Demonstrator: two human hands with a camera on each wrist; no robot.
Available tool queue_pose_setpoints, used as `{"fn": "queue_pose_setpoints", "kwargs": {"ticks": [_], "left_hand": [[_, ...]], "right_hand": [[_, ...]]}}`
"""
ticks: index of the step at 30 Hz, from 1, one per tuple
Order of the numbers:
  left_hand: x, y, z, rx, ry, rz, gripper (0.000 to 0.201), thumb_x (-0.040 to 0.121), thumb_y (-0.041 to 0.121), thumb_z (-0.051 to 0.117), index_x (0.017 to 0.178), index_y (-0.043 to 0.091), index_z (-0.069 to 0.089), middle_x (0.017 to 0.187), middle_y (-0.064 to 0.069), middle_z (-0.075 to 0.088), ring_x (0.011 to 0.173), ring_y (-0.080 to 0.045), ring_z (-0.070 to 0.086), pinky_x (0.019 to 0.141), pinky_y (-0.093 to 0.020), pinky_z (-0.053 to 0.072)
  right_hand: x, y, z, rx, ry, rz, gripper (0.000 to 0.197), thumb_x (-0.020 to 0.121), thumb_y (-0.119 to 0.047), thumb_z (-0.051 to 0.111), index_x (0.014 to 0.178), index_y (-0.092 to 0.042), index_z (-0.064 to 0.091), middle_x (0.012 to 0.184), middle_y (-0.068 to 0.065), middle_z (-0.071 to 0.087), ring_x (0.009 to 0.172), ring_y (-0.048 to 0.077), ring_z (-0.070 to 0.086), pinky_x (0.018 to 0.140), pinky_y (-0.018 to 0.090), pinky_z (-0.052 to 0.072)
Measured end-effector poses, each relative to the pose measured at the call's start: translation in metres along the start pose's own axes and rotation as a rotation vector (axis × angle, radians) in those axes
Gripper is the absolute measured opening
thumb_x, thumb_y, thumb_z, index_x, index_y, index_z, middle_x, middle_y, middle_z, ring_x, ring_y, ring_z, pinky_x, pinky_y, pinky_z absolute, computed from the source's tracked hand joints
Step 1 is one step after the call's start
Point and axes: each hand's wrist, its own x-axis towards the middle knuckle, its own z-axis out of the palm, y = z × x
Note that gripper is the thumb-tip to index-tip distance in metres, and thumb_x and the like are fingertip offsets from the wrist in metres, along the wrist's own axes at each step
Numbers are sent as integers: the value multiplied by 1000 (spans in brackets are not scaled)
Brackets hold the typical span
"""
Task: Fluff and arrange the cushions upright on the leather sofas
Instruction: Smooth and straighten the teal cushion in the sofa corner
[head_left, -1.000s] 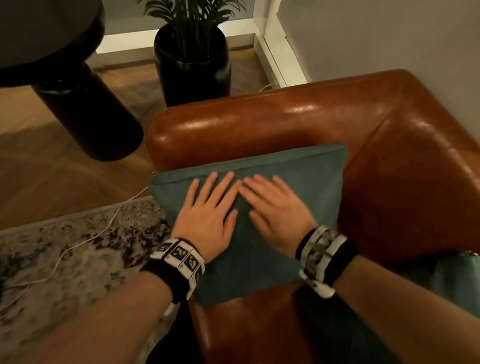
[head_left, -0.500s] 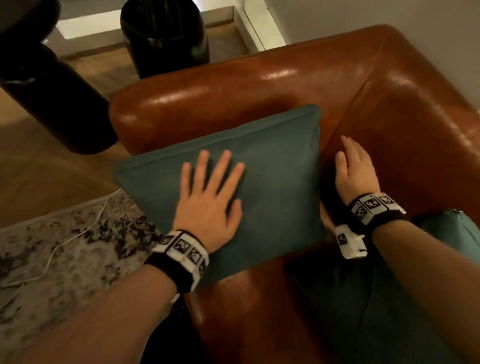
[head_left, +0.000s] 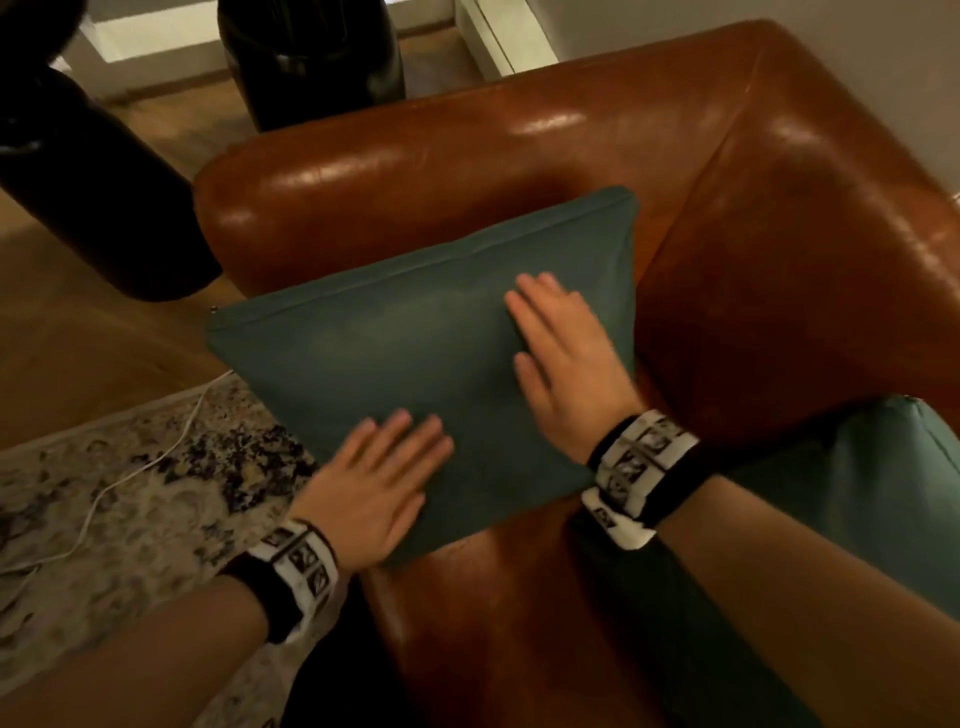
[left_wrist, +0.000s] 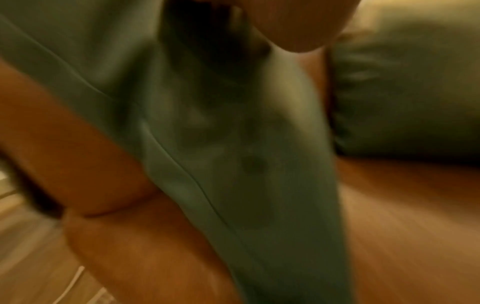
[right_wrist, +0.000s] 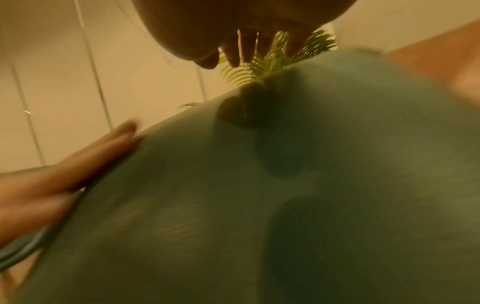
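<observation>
A teal cushion (head_left: 415, 353) leans tilted against the armrest of the brown leather sofa (head_left: 779, 234), in its corner. My left hand (head_left: 384, 467) lies flat with straight fingers on the cushion's lower left part. My right hand (head_left: 566, 353) lies flat on the cushion's right side, fingers straight. In the blurred left wrist view the cushion (left_wrist: 233, 164) runs down between armrest and seat. In the right wrist view my right hand's fingers (right_wrist: 244, 49) hover just over the cushion (right_wrist: 285, 195), and the left hand's fingers (right_wrist: 78, 160) lie on its left edge. A second teal cushion (head_left: 883, 493) lies at the right.
A black plant pot (head_left: 311, 67) and a black round table base (head_left: 93, 197) stand on the wooden floor behind the armrest. A patterned rug (head_left: 130, 493) with a white cable (head_left: 130, 467) lies to the left. A pale wall (head_left: 831, 31) backs the sofa.
My right hand has come from the sofa corner beside the cushion back onto the cushion's right side. My left hand has slid down toward the cushion's lower left edge.
</observation>
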Motion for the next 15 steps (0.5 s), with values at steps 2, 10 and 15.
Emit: {"fn": "queue_pose_setpoints", "kwargs": {"ticks": [2, 10, 15], "left_hand": [[28, -23, -18, -28, 62, -277, 73, 95, 46, 34, 157, 26, 2, 165, 4, -12, 153, -24, -13, 123, -43, -4], [36, -50, -15, -149, -23, -580, 65, 97, 47, 28, 156, 33, 5, 166, 0, 7, 154, -26, 2, 124, -44, -4], [41, -44, -31, -183, -38, -615, 66, 97, 48, 28, 156, 31, 4, 166, 0, 4, 154, -28, 0, 124, -49, 0]], "right_hand": [[6, -28, 23, -47, 4, -60, 53, 97, -21, 48, 147, -5, 39, 155, 14, 35, 147, 30, 26, 119, 49, 21], [15, 17, 38, -337, -144, -73, 61, 97, -44, 39, 153, -27, 24, 161, 4, 23, 150, 25, 16, 120, 48, 11], [7, 82, -11, -354, -167, 379, 63, 99, -51, 19, 156, -28, 8, 165, -2, 11, 152, 25, 5, 121, 52, 8]]}}
